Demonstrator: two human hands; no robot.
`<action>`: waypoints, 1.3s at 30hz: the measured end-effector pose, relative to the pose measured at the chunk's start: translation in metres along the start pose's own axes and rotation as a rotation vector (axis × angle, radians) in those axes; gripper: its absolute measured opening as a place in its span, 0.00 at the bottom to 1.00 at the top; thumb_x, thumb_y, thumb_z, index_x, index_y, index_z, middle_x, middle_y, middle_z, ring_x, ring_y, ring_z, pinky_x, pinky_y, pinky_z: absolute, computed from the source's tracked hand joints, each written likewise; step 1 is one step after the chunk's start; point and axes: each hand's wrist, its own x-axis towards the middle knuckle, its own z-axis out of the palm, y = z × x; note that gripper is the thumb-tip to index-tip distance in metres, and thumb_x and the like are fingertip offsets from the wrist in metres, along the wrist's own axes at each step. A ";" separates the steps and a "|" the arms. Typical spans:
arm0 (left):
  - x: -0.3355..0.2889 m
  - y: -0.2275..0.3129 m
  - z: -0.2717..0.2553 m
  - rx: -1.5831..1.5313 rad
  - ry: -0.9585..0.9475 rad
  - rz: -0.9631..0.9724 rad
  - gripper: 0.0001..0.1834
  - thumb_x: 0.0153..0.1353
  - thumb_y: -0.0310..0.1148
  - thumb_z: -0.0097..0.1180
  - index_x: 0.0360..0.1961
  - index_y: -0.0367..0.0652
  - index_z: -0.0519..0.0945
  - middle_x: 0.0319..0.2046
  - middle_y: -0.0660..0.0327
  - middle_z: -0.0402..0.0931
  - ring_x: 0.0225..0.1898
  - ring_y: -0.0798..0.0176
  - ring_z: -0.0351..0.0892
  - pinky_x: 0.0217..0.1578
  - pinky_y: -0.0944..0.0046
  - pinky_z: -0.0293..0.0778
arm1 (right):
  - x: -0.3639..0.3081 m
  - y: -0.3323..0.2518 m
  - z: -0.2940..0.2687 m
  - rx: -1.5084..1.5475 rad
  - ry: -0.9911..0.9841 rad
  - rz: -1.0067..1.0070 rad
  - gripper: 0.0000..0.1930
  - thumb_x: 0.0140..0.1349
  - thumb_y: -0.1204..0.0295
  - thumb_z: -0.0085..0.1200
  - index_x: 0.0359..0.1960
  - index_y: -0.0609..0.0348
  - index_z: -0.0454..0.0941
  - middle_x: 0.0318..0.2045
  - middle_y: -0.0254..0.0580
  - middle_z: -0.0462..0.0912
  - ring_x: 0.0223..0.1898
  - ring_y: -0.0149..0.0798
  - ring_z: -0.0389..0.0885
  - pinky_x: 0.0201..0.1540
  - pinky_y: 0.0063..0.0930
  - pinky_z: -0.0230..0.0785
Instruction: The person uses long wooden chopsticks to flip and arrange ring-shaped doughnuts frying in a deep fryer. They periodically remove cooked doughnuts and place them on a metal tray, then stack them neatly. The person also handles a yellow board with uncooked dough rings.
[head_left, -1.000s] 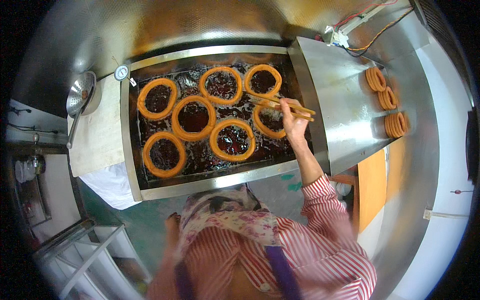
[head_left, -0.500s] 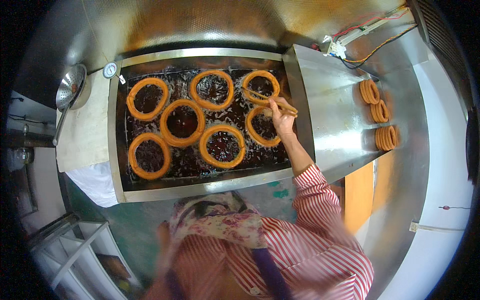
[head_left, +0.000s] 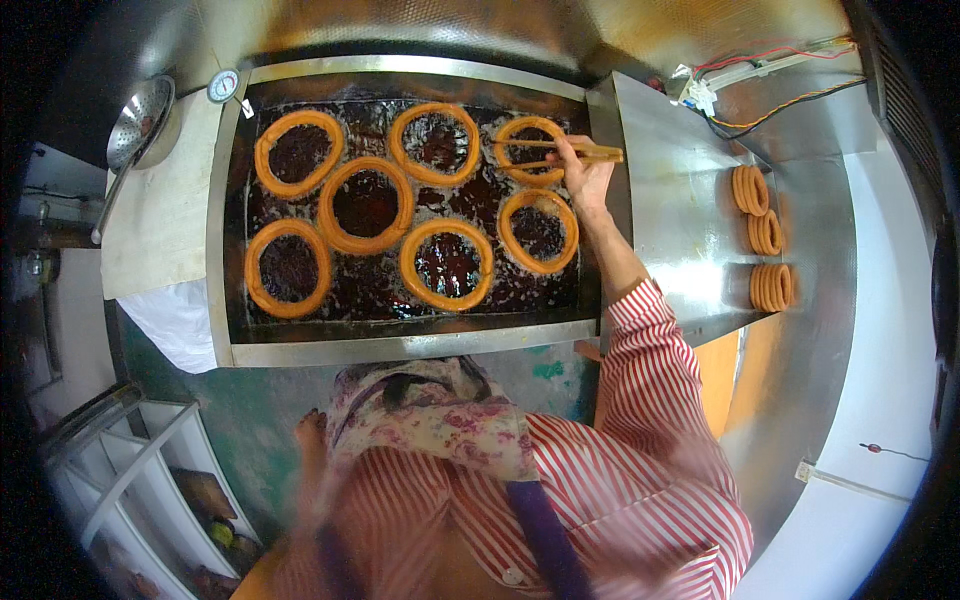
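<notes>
My right hand (head_left: 588,180) grips a pair of long wooden chopsticks (head_left: 606,153) at the right side of a frying vat. The chopsticks are spread and reach left over a golden fried dough ring (head_left: 532,181) at the far right; whether they touch it is hard to tell. Closer to me, another dough ring (head_left: 545,267) floats below my right hand. Several more rings lie in the dark oil, among them a ring (head_left: 408,202) in the middle. My left hand (head_left: 312,428) hangs low beside the floral apron, away from the vat, its fingers too indistinct to read.
The vat's metal rim (head_left: 420,347) runs along my front. Left of it are a thermometer (head_left: 223,86), a perforated skimmer (head_left: 140,120) and a white cloth (head_left: 175,325). Stacked fried rings (head_left: 770,287) stand on the metal counter (head_left: 670,230) at right. A white shelf rack (head_left: 150,470) is lower left.
The view has shifted, so the vat sits higher in the picture. The chopsticks, nearly together before, are now spread apart over the far right ring. My left hand shows a little more clearly.
</notes>
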 end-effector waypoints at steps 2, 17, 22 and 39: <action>-0.004 0.003 0.003 -0.272 0.041 -0.174 0.17 0.53 0.23 0.50 0.43 0.25 0.73 0.29 0.50 0.75 0.30 0.55 0.77 0.31 0.64 0.75 | 0.011 0.009 0.002 0.001 -0.002 -0.044 0.11 0.57 0.72 0.56 0.32 0.73 0.76 0.25 0.46 0.80 0.24 0.35 0.81 0.26 0.26 0.76; -0.022 0.027 0.002 -0.317 0.047 -0.255 0.17 0.53 0.20 0.48 0.45 0.24 0.71 0.29 0.51 0.73 0.27 0.58 0.75 0.28 0.65 0.73 | 0.030 0.003 0.008 -0.220 0.041 -0.058 0.11 0.57 0.69 0.54 0.32 0.68 0.78 0.19 0.45 0.82 0.22 0.33 0.81 0.27 0.25 0.73; -0.020 0.031 0.000 -0.306 0.039 -0.255 0.17 0.53 0.21 0.49 0.45 0.24 0.71 0.29 0.51 0.74 0.27 0.58 0.75 0.29 0.65 0.74 | 0.039 0.011 0.007 -0.261 0.057 -0.098 0.11 0.57 0.70 0.55 0.28 0.69 0.77 0.20 0.44 0.81 0.22 0.34 0.82 0.25 0.27 0.72; -0.016 0.048 -0.007 -0.262 0.013 -0.245 0.18 0.54 0.23 0.50 0.46 0.26 0.71 0.31 0.49 0.75 0.29 0.57 0.76 0.31 0.66 0.75 | 0.038 0.019 0.007 -0.193 0.101 -0.056 0.11 0.56 0.70 0.56 0.28 0.69 0.78 0.20 0.44 0.81 0.20 0.34 0.81 0.24 0.27 0.72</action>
